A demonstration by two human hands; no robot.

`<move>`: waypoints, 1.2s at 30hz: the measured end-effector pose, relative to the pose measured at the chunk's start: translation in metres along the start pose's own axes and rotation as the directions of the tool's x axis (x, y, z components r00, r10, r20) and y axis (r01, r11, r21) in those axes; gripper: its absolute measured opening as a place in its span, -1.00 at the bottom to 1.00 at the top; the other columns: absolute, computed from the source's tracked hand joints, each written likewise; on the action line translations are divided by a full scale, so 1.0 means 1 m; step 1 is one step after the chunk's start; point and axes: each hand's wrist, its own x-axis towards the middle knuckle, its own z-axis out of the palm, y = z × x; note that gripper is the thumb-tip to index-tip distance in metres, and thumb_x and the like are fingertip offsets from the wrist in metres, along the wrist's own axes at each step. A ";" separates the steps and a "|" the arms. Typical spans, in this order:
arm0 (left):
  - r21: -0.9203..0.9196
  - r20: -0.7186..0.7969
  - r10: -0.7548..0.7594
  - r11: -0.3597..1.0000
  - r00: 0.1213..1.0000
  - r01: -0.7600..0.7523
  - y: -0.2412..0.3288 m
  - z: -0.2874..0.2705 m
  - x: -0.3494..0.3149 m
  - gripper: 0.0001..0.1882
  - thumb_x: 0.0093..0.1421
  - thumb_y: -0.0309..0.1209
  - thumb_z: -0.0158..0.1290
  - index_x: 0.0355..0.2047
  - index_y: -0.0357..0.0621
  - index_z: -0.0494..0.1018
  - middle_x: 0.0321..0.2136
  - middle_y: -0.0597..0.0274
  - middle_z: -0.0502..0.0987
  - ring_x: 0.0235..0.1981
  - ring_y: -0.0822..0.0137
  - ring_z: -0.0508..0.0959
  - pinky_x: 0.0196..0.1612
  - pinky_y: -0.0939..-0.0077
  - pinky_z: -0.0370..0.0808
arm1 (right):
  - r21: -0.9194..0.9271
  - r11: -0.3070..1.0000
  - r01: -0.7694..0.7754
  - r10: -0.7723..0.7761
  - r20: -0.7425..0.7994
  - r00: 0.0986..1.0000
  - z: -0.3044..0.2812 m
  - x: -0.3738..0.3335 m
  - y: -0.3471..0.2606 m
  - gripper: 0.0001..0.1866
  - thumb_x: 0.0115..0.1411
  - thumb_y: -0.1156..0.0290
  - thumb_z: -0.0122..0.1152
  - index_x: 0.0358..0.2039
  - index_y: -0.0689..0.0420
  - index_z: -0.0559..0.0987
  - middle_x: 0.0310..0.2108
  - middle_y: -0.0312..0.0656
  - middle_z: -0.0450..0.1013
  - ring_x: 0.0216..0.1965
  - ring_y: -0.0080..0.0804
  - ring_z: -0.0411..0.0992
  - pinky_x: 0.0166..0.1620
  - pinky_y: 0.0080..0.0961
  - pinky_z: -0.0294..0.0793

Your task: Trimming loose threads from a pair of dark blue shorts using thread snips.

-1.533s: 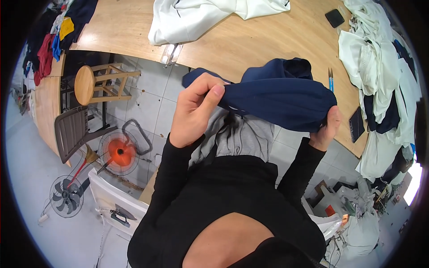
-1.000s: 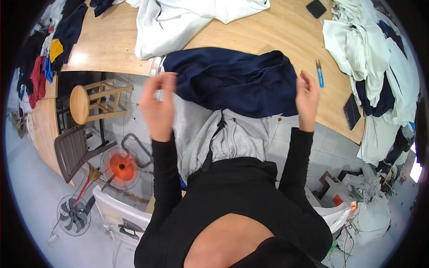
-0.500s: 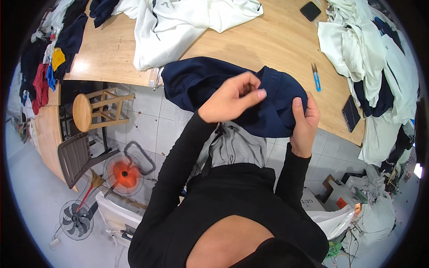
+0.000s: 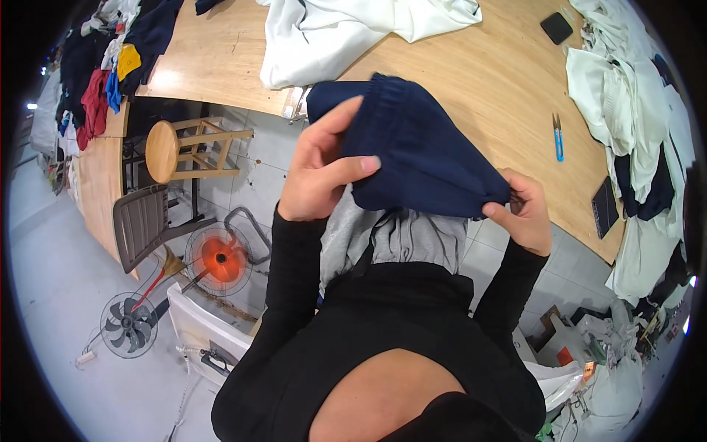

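Note:
A navy blue garment point(image 4: 423, 151) is stretched between my hands over the table's near edge and my lap. Gathered elastic runs along its upper left part. My left hand point(image 4: 313, 173) grips the gathered edge, thumb on top and fingers behind the cloth. At the garment's lower right corner, my right hand point(image 4: 529, 217) pinches the fabric between thumb and fingers. Part of the cloth trails behind my left fingers onto the table edge. To the right on the table lie thread snips point(image 4: 558, 140) with a blue handle, apart from both hands.
A white garment point(image 4: 324, 44) lies across the far side of the wooden table point(image 4: 486, 88). White clothes point(image 4: 596, 96) pile up at the right, near a dark flat object point(image 4: 605, 208) and a small black one point(image 4: 556, 28). Left stand a stool point(image 4: 162, 151), a chair point(image 4: 140, 228) and fans point(image 4: 221, 258).
My left hand has shifted from over the cloth's middle to its gathered left edge, which is now raised and spread. My right hand has moved slightly down and right. The view has shifted too.

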 end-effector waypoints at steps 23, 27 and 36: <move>0.970 0.128 0.439 0.130 0.889 -0.204 -0.054 -0.036 0.045 -0.56 0.15 -0.61 0.29 0.07 -0.13 0.68 0.09 0.05 0.68 0.15 0.00 0.62 0.26 0.15 0.51 | -0.322 0.942 0.090 -0.181 -0.264 0.947 0.021 0.030 0.018 -0.63 0.30 0.70 0.31 0.12 0.28 0.60 -0.22 -0.26 0.58 -0.17 -0.56 0.50 0.01 -0.59 0.49; 0.840 0.410 0.272 0.260 0.871 -0.477 -0.077 0.040 0.050 -0.64 0.24 -0.60 0.24 0.05 -0.18 0.66 -0.01 0.05 0.71 0.24 -0.11 0.59 0.33 0.15 0.47 | -0.026 0.995 0.099 -0.102 -0.195 0.975 0.034 0.016 -0.005 -0.58 0.33 0.68 0.29 0.20 0.29 0.54 -0.11 -0.23 0.60 -0.07 -0.58 0.53 0.05 -0.59 0.51; 0.368 0.160 -0.276 0.908 0.948 0.202 -0.045 0.038 0.041 -0.84 0.44 -0.48 0.25 -0.07 -0.33 0.63 -0.30 0.44 0.63 -0.23 0.70 0.51 -0.15 0.72 0.47 | -0.827 0.380 -0.415 -0.606 -0.561 0.564 -0.127 0.058 0.090 -0.67 0.47 0.32 0.25 0.13 0.20 0.66 0.06 0.02 0.66 -0.03 -0.13 0.63 -0.02 -0.31 0.58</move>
